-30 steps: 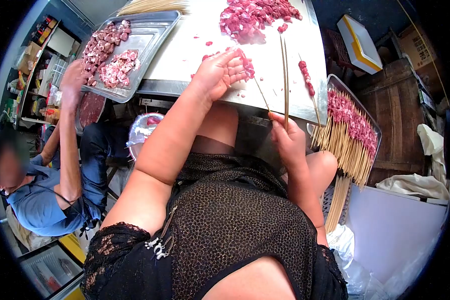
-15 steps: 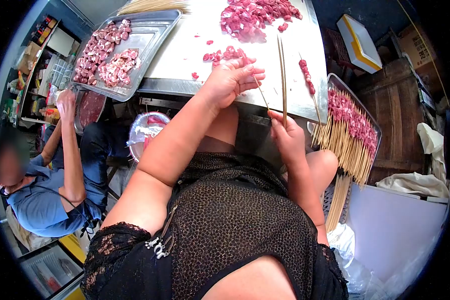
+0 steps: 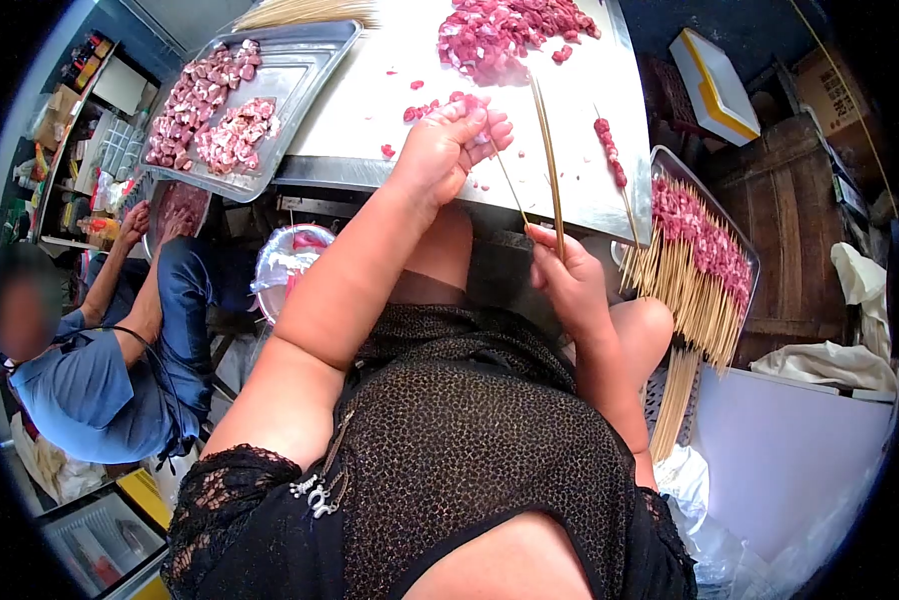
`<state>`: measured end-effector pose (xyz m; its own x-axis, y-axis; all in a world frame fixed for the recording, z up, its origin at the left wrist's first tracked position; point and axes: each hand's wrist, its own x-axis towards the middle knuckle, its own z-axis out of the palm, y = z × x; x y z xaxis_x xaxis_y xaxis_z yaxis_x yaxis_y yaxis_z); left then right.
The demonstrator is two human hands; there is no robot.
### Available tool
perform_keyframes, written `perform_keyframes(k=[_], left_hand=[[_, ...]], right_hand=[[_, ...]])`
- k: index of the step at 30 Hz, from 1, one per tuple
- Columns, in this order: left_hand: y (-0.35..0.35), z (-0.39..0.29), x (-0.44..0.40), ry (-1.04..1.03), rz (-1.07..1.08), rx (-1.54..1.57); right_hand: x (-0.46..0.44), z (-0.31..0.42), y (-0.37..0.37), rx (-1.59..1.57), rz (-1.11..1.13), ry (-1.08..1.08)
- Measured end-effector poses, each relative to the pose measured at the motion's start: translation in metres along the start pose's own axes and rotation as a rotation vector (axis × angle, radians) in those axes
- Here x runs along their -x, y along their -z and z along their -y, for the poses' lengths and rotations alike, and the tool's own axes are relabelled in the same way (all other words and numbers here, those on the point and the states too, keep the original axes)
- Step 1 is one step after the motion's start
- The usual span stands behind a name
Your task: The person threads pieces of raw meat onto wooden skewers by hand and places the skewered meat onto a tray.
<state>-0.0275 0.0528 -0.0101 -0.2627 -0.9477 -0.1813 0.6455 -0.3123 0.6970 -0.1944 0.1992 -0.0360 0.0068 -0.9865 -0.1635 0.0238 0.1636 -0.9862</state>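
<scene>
My left hand (image 3: 448, 148) is over the front of the metal table (image 3: 355, 135), its fingers curled round a piece of meat at the upper end of a thin skewer. My right hand (image 3: 570, 278) grips the lower end of that skewer (image 3: 511, 188) and several upright skewers (image 3: 549, 160). Loose meat pieces (image 3: 420, 110) lie just beyond my left hand. A large heap of red meat (image 3: 505, 35) is farther back. To the right, one skewer threaded with meat (image 3: 610, 150) rests on the table.
A tray (image 3: 310, 90) of meat chunks stands at the left, beside a person in blue (image 3: 100, 390) with both hands near a basin. At the right, a tray (image 3: 755, 262) holds many meat skewers. A lined bucket (image 3: 288, 262) sits below the table.
My left hand has drawn back from the loose meat and closed at the skewer tip. The upright skewers tilt further left. The other person's hands have come down to the basin.
</scene>
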Motion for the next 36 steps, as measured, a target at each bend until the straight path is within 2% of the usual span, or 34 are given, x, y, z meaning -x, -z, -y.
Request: perform_keyframes(k=[4, 9, 12, 14, 27, 32, 36], left_hand=[[0.001, -0.004, -0.003, -0.012, 0.017, 0.006], [0.001, -0.005, -0.004, -0.035, 0.004, 0.005], [0.0, -0.009, -0.001, -0.052, 0.077, -0.056], [-0.001, -0.016, 0.002, -0.035, 0.162, -0.081], [-0.005, -0.006, 0.009, 0.067, 0.172, -0.087], [-0.008, -0.008, 0.007, -0.054, 0.14, -0.145], [-0.007, -0.01, 0.005, -0.052, 0.152, -0.135]], right_hand=[[0.001, 0.009, -0.001, -0.04, -0.001, -0.047], [0.002, 0.011, 0.004, 0.082, -0.014, 0.0], [0.002, 0.01, 0.007, 0.095, -0.048, -0.006], [0.002, 0.007, 0.01, 0.1, -0.069, 0.0], [-0.001, 0.004, 0.01, 0.093, -0.072, 0.094], [0.0, 0.004, 0.011, 0.098, -0.102, 0.103], [0.0, 0.0, 0.01, 0.034, -0.09, 0.093]])
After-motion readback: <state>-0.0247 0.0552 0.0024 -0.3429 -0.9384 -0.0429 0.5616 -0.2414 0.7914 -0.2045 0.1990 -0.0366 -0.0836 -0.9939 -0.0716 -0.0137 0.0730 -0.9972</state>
